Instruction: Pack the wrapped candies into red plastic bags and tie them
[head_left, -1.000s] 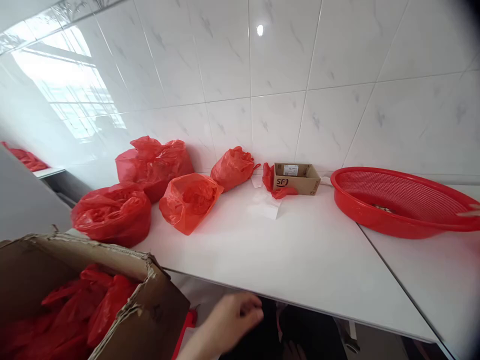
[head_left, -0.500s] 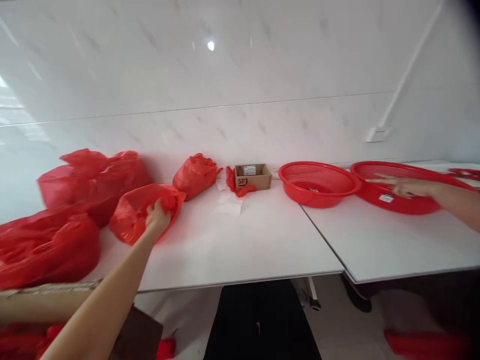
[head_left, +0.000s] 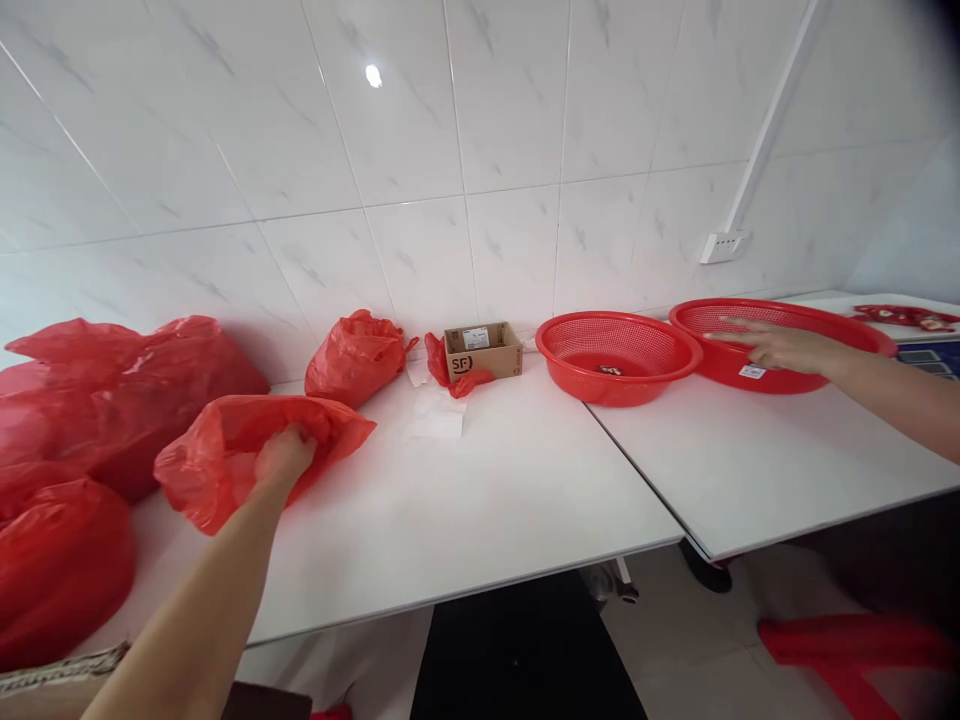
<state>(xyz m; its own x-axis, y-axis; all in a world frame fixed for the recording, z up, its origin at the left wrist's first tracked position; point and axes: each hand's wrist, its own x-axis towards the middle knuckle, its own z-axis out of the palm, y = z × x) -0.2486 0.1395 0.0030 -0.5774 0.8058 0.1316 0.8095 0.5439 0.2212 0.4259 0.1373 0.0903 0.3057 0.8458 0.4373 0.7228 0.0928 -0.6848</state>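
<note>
My left hand (head_left: pixel 286 455) reaches into the mouth of an open red plastic bag (head_left: pixel 199 470) on the white table. Its fingers are curled against the bag's inner right side. Whatever they hold is hidden in the red plastic. My right hand is out of view. Close behind the open bag lies a smaller, full red bag (head_left: pixel 352 355). Larger, bulging red bags (head_left: pixel 142 390) crowd the left side.
A small cardboard box (head_left: pixel 484 352) stands near the wall. Further right are a red plastic basket (head_left: pixel 622 385) and another red basket (head_left: pixel 840 335). A co-worker's hand (head_left: pixel 765 345) reaches over the latter. A gap separates the two tables. A red stool (head_left: pixel 847 640) stands lower right.
The view has tilted and shifted, moving the table items leftward. My left hand has gone deeper into the open bag, whose mouth looks wider. The co-worker's hand stays over the far basket.
</note>
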